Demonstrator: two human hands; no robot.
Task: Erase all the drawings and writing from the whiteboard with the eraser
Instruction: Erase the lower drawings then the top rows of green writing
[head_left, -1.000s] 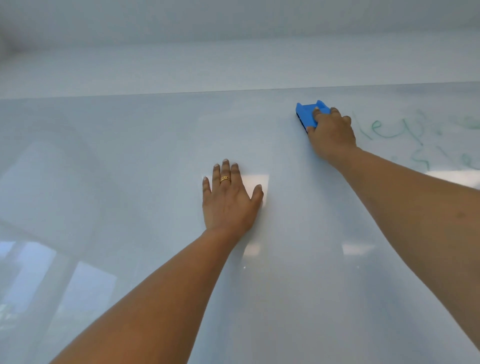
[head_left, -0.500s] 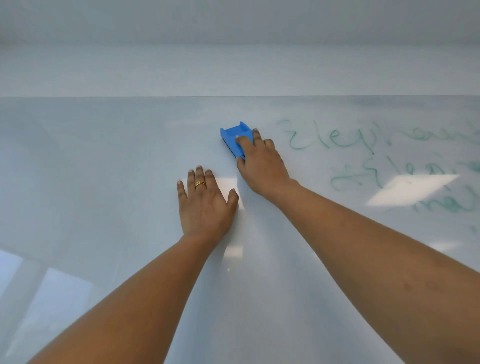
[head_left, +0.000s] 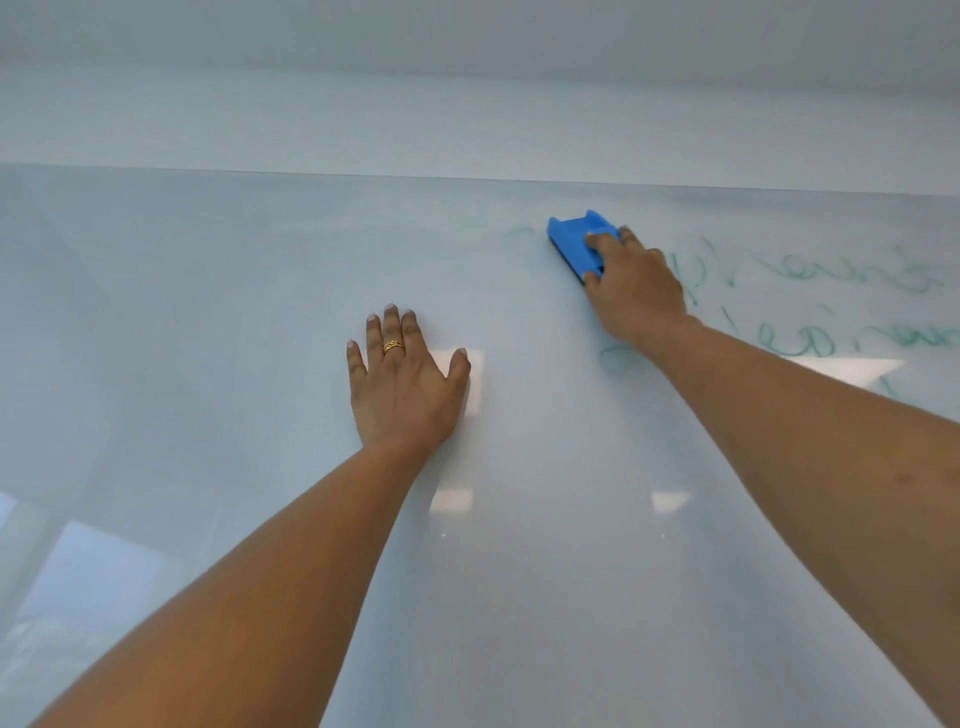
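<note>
A glossy whiteboard (head_left: 218, 332) fills most of the head view. My right hand (head_left: 636, 291) grips a blue eraser (head_left: 574, 240) and presses it flat on the board near its top edge. Green handwriting (head_left: 852, 278) runs across the board to the right of that hand, in two or three lines, partly smeared. A faint green trace (head_left: 519, 232) shows just left of the eraser. My left hand (head_left: 402, 382), a gold ring on one finger, lies flat on the board with fingers spread, below and left of the eraser.
Above the board's top edge is a plain pale wall (head_left: 467, 119). Bright ceiling-light reflections (head_left: 852, 370) and a window reflection (head_left: 98, 566) sit on the glossy surface. The left half of the board carries no marks.
The eraser hand slid left to just above my left hand, then back right over the start of the top line, which is now wiped. My left hand stayed flat on the board.
</note>
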